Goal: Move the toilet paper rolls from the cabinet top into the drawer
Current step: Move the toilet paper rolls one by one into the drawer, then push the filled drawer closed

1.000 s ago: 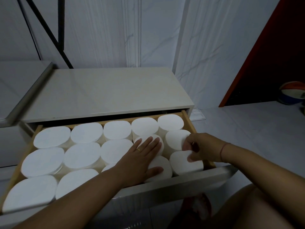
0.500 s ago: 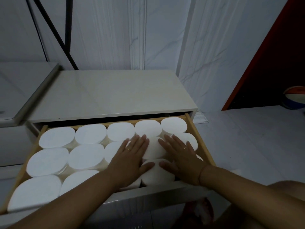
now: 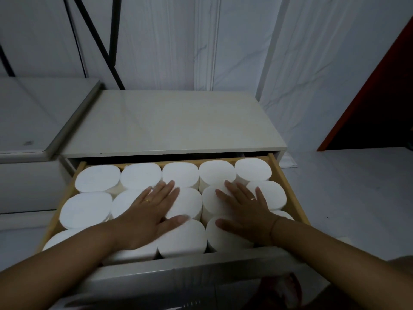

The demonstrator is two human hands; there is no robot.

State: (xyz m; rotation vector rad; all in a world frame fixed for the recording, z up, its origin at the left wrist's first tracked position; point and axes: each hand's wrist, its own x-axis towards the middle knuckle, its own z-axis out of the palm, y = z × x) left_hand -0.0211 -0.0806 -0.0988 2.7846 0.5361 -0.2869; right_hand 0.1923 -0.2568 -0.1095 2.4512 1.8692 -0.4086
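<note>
White, soft toilet paper rolls (image 3: 178, 205) pack the drawer (image 3: 288, 186); left hand (image 3: 148, 211) and right hand (image 3: 243, 211) press flat, fingers spread, gripping nothing; light, squashy, best held round the sides.

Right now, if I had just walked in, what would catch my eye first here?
The open drawer, packed with white toilet paper rolls standing on end in tight rows, draws the eye first. Next come two bare hands laid flat on the rolls: the left hand over the middle ones, the right hand nearer the drawer's right side. Behind, the pale cabinet top shows no rolls.
</note>
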